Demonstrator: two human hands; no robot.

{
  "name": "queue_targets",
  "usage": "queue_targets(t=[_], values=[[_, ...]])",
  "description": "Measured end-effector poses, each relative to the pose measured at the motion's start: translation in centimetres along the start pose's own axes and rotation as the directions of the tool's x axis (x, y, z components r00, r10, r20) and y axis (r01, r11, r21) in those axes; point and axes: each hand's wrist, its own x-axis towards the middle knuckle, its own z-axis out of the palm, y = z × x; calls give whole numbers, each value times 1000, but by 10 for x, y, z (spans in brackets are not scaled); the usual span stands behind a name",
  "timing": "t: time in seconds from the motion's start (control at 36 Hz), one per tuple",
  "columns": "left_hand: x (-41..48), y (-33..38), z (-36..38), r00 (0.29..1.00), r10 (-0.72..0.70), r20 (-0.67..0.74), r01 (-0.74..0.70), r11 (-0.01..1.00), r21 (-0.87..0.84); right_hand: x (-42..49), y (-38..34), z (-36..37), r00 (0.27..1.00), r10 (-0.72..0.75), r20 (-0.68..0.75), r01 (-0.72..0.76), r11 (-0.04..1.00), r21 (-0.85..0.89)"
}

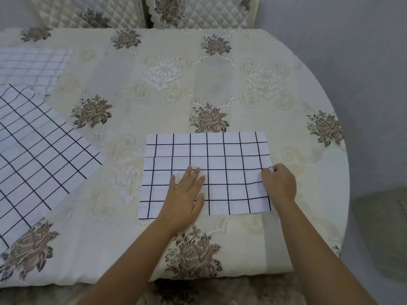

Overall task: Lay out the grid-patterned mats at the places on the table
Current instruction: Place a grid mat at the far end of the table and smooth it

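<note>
We press left hand (186,192) flat, fingers spread, on mat (220,155) at lower centre to pin it; right hand (279,186) pinches its rt edge, prob. to straighten it.

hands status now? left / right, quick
Left hand: open, palm flat on the grid mat, holding nothing.
Right hand: fingers closed, pinching the mat's right edge.

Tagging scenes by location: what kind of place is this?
Most likely a home dining area. A round table under a floral embroidered tablecloth, quilted chair backs at its far side, and grid-patterned mats laid out as place settings, one being smoothed by the left hand and right hand.
</note>
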Motion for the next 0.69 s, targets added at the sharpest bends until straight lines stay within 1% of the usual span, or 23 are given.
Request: queue_targets(t=[0.14,0.25,0.28,0.33,0.36,0.42,0.47,0.53,0.56,0.58,0.64,0.69], values=[[22,-10,-8,998,-60,-18,61,996,70,1,1,-2,1000,4,-11,-4,1000,-17],[36,-15,-16,993,-114,-32,117,989,92,3,0,-6,998,-22,-54,16,994,-104],[39,-16,-17,991,-126,-39,129,987,91,2,0,-5,994,-53,-99,37,987,-158],[46,-17,-18,989,-135,-57,140,984,108,2,-4,1,955,-186,-229,118,953,-280],[50,-18,-18,989,-134,-65,141,983,119,2,-7,5,931,-252,-265,163,935,-315],[58,-16,-18,990,-124,-73,133,981,138,0,-19,17,895,-352,-273,261,911,-321],[67,-14,-17,990,-115,-79,126,981,149,-1,-35,34,857,-474,-201,405,862,-305],[77,-10,-16,990,-121,-76,132,979,153,-4,-52,56,800,-597,-67,548,771,-325],[82,-8,-14,990,-119,-70,129,979,160,-7,-61,67,779,-627,12,597,735,-321],[88,-6,-13,992,-112,-63,120,980,160,-10,-70,77,750,-656,86,647,701,-301],[97,-7,-8,995,-97,-37,102,984,148,-15,-87,92,692,-699,181,721,653,-232],[103,-13,-4,993,-114,-25,117,975,188,-16,-95,102,680,-644,350,728,650,-218]])
